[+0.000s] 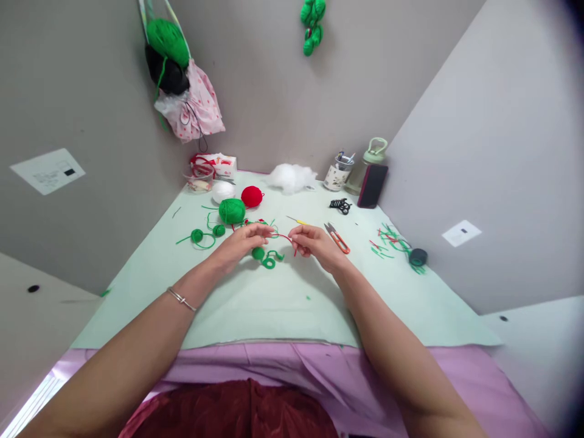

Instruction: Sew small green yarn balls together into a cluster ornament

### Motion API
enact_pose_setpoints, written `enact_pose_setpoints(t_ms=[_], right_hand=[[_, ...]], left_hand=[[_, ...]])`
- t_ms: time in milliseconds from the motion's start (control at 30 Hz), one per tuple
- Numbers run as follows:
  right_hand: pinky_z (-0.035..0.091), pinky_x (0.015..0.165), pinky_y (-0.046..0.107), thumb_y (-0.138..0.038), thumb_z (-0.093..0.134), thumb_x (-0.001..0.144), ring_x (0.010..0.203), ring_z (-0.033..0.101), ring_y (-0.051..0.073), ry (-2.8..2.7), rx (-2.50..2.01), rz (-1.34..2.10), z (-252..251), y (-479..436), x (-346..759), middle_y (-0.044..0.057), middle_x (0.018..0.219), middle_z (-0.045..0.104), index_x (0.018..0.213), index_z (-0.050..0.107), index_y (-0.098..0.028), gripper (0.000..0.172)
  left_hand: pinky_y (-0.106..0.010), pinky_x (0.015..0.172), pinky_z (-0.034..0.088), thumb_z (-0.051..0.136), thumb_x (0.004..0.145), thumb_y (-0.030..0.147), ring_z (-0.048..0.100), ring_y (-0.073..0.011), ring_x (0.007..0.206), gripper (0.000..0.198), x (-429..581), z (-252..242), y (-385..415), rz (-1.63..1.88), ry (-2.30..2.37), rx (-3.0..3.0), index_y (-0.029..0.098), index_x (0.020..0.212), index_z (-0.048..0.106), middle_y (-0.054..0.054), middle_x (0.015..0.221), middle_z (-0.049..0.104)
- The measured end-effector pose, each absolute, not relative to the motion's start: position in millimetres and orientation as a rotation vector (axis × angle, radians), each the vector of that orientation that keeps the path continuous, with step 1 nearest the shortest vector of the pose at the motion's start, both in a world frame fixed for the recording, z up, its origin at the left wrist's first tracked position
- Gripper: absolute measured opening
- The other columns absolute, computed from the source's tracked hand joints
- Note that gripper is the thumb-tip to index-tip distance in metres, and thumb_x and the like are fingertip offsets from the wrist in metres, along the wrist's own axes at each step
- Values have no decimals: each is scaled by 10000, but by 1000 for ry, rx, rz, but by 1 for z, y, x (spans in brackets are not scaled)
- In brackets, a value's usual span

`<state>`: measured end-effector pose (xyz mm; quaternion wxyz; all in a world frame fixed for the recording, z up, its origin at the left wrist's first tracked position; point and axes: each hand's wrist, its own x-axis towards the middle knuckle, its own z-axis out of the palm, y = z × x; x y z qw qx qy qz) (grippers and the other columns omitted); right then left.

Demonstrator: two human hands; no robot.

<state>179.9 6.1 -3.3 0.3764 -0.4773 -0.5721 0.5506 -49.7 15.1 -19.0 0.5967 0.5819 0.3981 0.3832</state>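
A thin strand of red yarn point(283, 236) spans the gap between my hands. My right hand point(312, 242) pinches it between thumb and fingertips, with a short end hanging below. My left hand point(246, 240) has its fingers stretched out and slightly apart by the strand's other side; whether they touch it I cannot make out. Behind the left fingers lies a small red and green piece point(261, 222), partly hidden. Under that hand sit a small green ball point(258, 253) and a curled green crocheted strip point(269, 263). A yellow-handled crochet hook point(297, 220) lies just beyond my right hand.
Orange-handled thread snips point(337, 238) lie right of my right hand. Green point(232, 211), red point(252, 196) and white point(223, 192) yarn balls stand left. White stuffing point(292, 177), a pen cup point(338, 173), a bottle point(360, 173) and a phone point(373, 186) line the back. Yarn scraps point(390, 240) lie right.
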Motion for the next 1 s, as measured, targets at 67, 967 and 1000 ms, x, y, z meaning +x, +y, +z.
enact_pose_setpoints(t_ms=[67,967,1000], right_hand=[[333,512,226,-328,612,819,515,476,87,-1570,-1308,1240,-7,8,180,-19,646,616,869,636,-158,178],[480,753,321,-41,369,951,1029,698,282,-2550,-2278,-221,6,1,203,184,1118,679,1087,678,-104,344],[478,759,322,-29,370,944,1035,697,281,-2555,-2275,-217,7,0,203,179,1115,681,1088,678,-106,348]], left_hand=[[-322,849,503,649,757,271,644,-183,948,345,-50,-20,15,895,979,1390,204,1091,707,-68,1166,699],[-251,661,432,573,819,378,586,-153,713,266,-97,7,29,1042,1346,1871,177,941,699,-16,791,683],[-252,632,418,575,815,393,577,-155,692,258,-107,10,30,948,1379,1912,179,885,701,-15,761,677]])
